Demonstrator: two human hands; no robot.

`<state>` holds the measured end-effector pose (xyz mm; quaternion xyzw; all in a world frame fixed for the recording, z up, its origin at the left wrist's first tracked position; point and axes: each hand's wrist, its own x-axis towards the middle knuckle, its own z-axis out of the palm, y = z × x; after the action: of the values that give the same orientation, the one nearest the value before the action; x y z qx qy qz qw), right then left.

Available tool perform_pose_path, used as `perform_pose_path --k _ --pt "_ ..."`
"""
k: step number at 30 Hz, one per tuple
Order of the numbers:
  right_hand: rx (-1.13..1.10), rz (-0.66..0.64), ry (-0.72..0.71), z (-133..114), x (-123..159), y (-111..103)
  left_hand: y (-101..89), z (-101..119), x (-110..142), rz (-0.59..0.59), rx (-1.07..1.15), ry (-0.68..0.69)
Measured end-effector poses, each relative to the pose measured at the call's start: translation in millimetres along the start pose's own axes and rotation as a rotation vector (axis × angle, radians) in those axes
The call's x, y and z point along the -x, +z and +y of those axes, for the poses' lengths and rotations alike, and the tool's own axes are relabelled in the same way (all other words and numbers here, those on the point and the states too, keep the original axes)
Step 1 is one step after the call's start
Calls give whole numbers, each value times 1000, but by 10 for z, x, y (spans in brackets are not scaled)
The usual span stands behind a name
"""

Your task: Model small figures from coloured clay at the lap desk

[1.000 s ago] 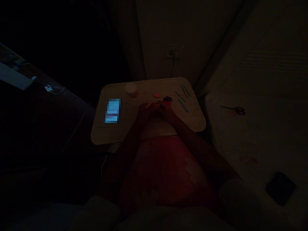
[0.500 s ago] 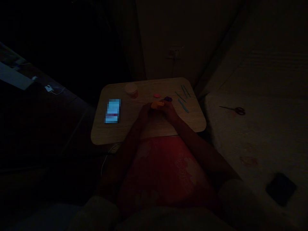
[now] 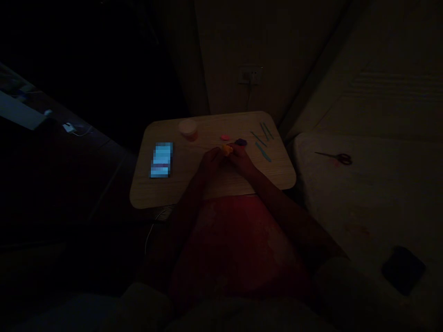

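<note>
The room is very dim. My left hand [image 3: 211,162] and my right hand [image 3: 241,160] meet above the middle of a small wooden table [image 3: 173,189]. A small lump of orange modelling clay [image 3: 227,149] sits between their fingertips, partly hidden by my fingers. A dark purple piece of clay [image 3: 241,142] lies just beyond my right fingers, and a flat pink clay disc [image 3: 225,137] lies a little further off. Several thin teal sculpting tools [image 3: 263,146] rest to the right.
A phone [image 3: 161,159] with a lit, pixelated screen lies at the table's left, and a pale round tub [image 3: 188,130] stands at the back. Scissors [image 3: 337,158] lie on the pale bedding to the right, with a dark object [image 3: 404,270] nearer me.
My hands have parted slightly, and the orange lump now shows as a smaller piece between my fingertips. The other objects on the table have not visibly moved.
</note>
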<state>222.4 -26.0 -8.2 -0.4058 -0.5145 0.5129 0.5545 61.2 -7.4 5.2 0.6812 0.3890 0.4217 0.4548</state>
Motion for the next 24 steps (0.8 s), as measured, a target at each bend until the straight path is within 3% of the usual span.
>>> perform_pose_path --k 9,16,24 --pt "69 -90 -43 68 -18 -5 -10 15 7 14 -132 33" --pt "242 -62 -118 -25 4 31 -30 27 14 -16 -120 50" --pt "138 -49 -73 -108 36 36 -29 11 35 -68 -16 30"
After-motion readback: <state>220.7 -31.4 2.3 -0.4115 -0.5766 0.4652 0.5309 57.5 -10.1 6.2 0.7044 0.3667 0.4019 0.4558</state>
